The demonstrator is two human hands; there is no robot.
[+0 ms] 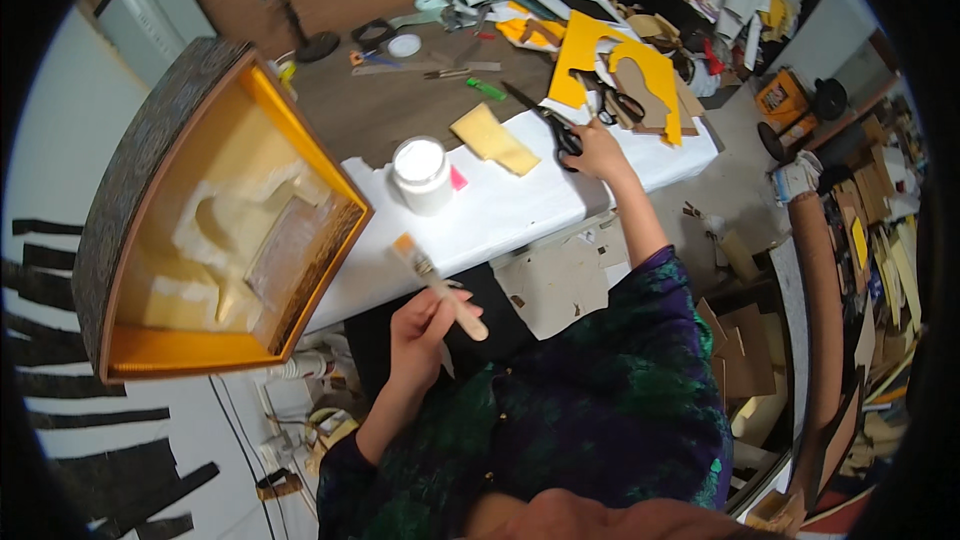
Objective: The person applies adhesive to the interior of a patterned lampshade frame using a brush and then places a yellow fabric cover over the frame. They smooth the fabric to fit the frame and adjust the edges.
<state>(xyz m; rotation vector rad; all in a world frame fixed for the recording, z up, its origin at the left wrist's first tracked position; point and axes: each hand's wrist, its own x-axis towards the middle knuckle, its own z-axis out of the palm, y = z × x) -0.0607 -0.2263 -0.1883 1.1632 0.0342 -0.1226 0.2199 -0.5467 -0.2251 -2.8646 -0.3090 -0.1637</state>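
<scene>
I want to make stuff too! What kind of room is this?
Probably a craft workshop. The left hand holds a paintbrush, the right hand rests on black scissors, and a white glue pot and yellow card cut-outs lie on the table.

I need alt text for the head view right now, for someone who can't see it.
Seen from above, a person's left hand holds a flat paintbrush while the right hand rests on black-handled scissors on a white-covered table. A white jar stands between the hands, and an open yellow-lined wooden box is tilted at the left.
</scene>
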